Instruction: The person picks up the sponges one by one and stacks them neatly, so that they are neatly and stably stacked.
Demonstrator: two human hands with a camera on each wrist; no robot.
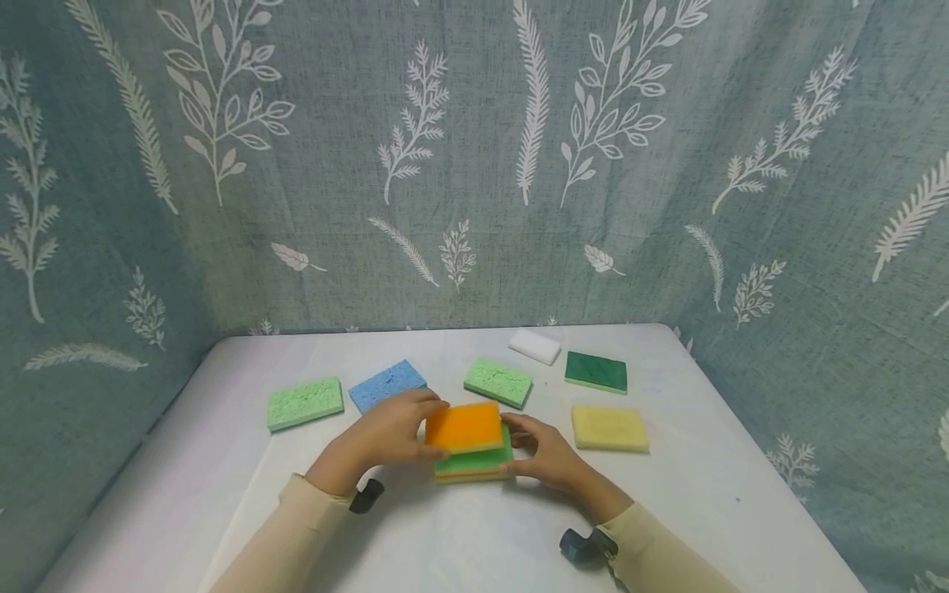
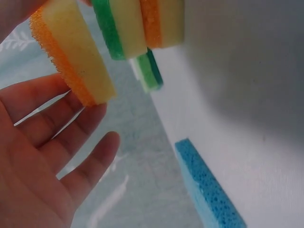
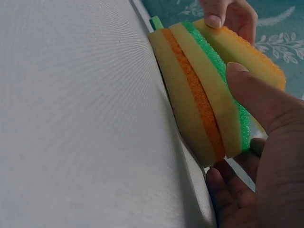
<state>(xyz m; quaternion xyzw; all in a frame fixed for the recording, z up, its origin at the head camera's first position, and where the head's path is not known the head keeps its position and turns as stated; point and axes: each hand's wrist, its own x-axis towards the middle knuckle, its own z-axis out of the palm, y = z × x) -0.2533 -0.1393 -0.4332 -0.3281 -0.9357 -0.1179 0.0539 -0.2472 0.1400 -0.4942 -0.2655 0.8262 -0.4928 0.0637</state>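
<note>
My left hand (image 1: 396,428) grips an orange-and-yellow scrub sponge (image 1: 465,427) by its left end, orange side up. It is held tilted over a stack of two sponges, a gap showing between in the left wrist view. The upper one of the stack is a green-and-yellow sponge (image 3: 209,78), green side up. Under it lies another orange-and-yellow sponge (image 3: 190,95), flat on the table. My right hand (image 1: 544,453) pinches the right end of the green-and-yellow sponge, thumb at the front and curled fingers behind.
Behind the hands lie a blue sponge (image 1: 387,385), light green sponges (image 1: 306,403) (image 1: 498,382) and a white sponge (image 1: 535,346). Further right are a dark green sponge (image 1: 596,371) and a yellow one (image 1: 610,429). A patterned curtain (image 1: 474,165) hangs behind the white table (image 1: 519,543).
</note>
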